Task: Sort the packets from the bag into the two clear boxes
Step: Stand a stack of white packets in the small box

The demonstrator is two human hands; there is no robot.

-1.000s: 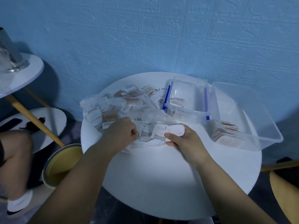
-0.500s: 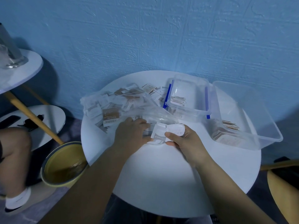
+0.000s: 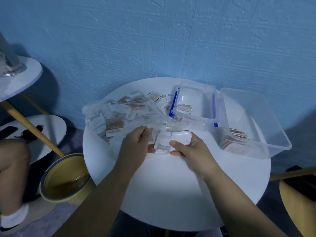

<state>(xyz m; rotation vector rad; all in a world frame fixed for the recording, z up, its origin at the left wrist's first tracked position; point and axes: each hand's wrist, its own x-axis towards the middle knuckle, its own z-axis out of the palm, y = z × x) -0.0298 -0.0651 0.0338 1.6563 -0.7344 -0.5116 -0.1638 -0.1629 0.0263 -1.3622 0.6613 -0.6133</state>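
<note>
A clear plastic bag (image 3: 119,115) full of white and brown packets lies on the round white table (image 3: 171,185), its mouth toward me. My right hand (image 3: 189,149) holds a small stack of white packets (image 3: 181,138) between thumb and fingers. My left hand (image 3: 136,144) meets it and pinches a white packet (image 3: 161,146) at the stack's left edge. The small clear box (image 3: 195,103) with blue clips holds a few packets. The large clear box (image 3: 253,124) on the right holds several brown packets.
Loose packets (image 3: 157,97) lie behind the bag. A yellow bucket (image 3: 65,178) stands on the floor at the left, below a second white table (image 3: 18,77) with a glass on it. A person's knee and shoe show at the far left. A blue wall is close behind.
My left hand has come out of the bag's mouth and moved right to my right hand, bringing a white packet against the stack. My right hand has stayed in place.
</note>
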